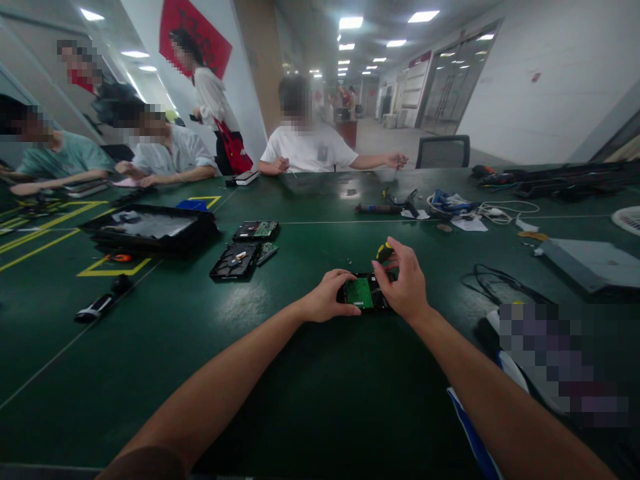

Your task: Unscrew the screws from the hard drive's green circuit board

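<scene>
A hard drive (359,292) lies on the green table in front of me, its green circuit board facing up. My left hand (327,297) grips its left end, thumb along the near edge and fingers at the far side. In my right hand (407,283) is a small yellow-and-black screwdriver (384,251), pinched by the handle above the drive's right part. The fingers hide the screwdriver's tip. Tiny bits, perhaps screws (349,261), lie just beyond the drive.
To the left are an opened drive casing (234,261), another drive (256,230) and a black tray (150,227). A power tool (383,208) and cables (500,212) lie farther back. A grey metal box (590,267) stands at right. A person in white (315,147) sits opposite.
</scene>
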A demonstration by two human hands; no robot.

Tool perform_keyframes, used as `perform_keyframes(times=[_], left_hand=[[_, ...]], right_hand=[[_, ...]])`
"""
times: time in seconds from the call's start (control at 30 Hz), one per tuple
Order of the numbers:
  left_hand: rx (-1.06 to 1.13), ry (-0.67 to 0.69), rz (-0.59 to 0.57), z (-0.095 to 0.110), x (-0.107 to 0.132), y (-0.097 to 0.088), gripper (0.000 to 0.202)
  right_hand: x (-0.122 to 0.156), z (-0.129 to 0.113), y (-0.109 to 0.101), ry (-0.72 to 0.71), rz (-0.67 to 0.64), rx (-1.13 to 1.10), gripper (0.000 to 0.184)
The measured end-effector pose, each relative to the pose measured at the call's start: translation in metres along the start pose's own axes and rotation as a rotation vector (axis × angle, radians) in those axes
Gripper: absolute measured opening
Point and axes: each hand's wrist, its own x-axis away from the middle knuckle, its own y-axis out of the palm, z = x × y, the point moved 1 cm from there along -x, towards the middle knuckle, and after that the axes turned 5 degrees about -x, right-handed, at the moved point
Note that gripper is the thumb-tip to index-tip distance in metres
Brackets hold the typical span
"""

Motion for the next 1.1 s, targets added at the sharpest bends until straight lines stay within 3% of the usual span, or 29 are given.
perform_keyframes(times=[1.1], left_hand=[[-0.001,-0.001,0.011,-0.0021,-0.0005,0.0014,0.084]], right_hand=[[0.0018,0.0008,0.0037,0.025,0.003,-0.056,0.069]])
